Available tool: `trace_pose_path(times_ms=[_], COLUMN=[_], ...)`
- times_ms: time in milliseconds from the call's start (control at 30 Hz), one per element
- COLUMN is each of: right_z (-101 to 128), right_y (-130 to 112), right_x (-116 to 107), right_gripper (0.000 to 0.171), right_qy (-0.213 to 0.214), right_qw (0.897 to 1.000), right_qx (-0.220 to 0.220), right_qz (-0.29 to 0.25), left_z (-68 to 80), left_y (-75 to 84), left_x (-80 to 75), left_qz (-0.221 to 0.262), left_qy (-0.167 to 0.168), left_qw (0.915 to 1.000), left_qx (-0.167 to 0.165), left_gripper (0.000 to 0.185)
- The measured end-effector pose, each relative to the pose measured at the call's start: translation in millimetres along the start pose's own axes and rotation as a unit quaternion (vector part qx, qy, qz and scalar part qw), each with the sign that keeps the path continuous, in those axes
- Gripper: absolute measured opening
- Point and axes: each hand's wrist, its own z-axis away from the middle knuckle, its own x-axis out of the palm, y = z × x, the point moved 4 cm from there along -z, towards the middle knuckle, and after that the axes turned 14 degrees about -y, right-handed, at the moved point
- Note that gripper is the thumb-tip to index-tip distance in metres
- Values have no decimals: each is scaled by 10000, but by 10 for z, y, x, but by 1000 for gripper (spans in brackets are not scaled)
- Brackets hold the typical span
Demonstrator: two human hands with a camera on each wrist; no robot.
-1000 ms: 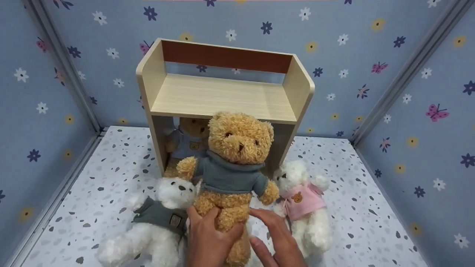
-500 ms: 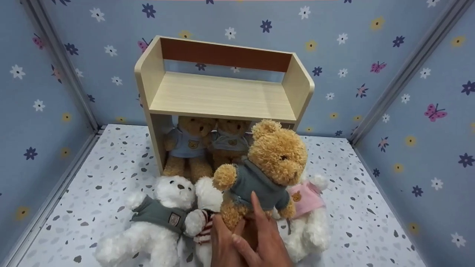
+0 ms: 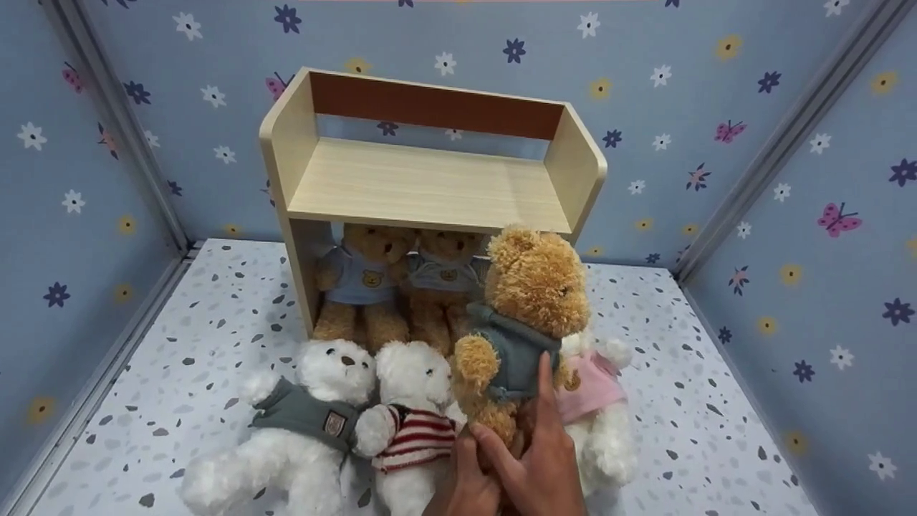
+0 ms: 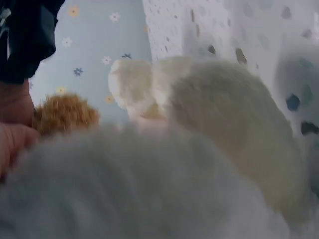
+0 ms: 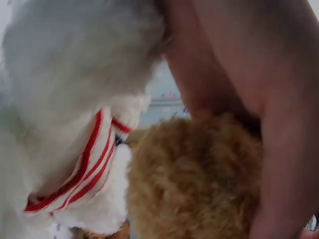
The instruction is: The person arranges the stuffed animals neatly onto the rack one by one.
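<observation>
A brown teddy bear [image 3: 534, 287] in a grey-green hooded top is held upright, turned to the right, before the right part of the shelf unit. My left hand [image 3: 469, 484] grips it low, around the legs. My right hand [image 3: 541, 462] holds its lower body from the right, thumb across the front and index finger extended up along the top. In the right wrist view, brown fur [image 5: 194, 184] lies against the hand. Behind the held bear, a white bear in a pink shirt [image 3: 591, 390] is partly hidden.
Two brown bears, one in a light blue top [image 3: 362, 279] and one in a grey top [image 3: 445, 272], sit in the lower compartment of the shelf unit [image 3: 430, 186]. On the speckled surface [image 3: 179, 373] lie white bears in a green shirt [image 3: 308, 416] and a striped shirt [image 3: 415, 437].
The held bear has moved right and turned sideways, uncovering the grey-topped bear and the striped-shirt bear. My right hand, apart from it at first, now holds it with the left.
</observation>
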Motion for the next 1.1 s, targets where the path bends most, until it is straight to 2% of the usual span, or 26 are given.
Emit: trace_pose_path(times_ms=[67,133,200,267,400,500,667,733,800,833,867,933,967,1067,1100], right_z=[3,12,27,43,71,78,92,92,87,89,90,99,106,108,105], right_y=[35,56,67,71,70,90,153,169,177,181,182,182,184,204,215], right_x=[-5,-13,-26,-39,-48,-29,-2,2,8,14,19,27,33,52,61], right_gripper=[100,97,94,89,81,79,77,77,79,81,82,85,86,85,82], right_qy=[72,130,203,203,30,-251,-842,-942,-838,-804,-734,-530,-443,-428,-477], right_qw=[9999,9997,9994,9992,9973,9943,9910,9906,9918,9924,9921,9881,9846,9793,9793], right_qx=[-47,-118,-194,-248,-694,-1026,-997,-923,-964,-922,-958,-1138,-1261,-1366,-1314], right_qz=[118,158,193,229,257,125,-295,-365,-103,98,347,889,1123,1432,1464], left_z=[-12,-24,-40,-62,-102,-122,-128,-124,-121,-117,-114,-112,-115,-132,-136], left_y=[-15,-13,-12,-10,-8,-4,6,7,-6,-14,-22,-45,-59,-113,-135], left_x=[-48,-118,-194,-262,-340,-349,-328,-309,-281,-266,-252,-226,-216,-187,-175], left_qz=[278,425,955,1393,2050,2221,2420,2732,2884,2985,3069,3241,3377,3893,3999], left_qy=[-341,-784,-1153,-1306,-1162,-1020,-855,-838,-801,-817,-841,-1068,-1254,-2049,-2403], left_qw=[9981,9918,9820,9740,9664,9643,9598,9548,9540,9508,9467,9327,9218,8753,8573], left_qx=[429,917,1152,1217,1028,1018,1136,823,179,-171,-508,-1168,-1433,-2005,-2175], left_gripper=[45,39,23,11,17,18,19,19,26,32,36,44,45,44,44])
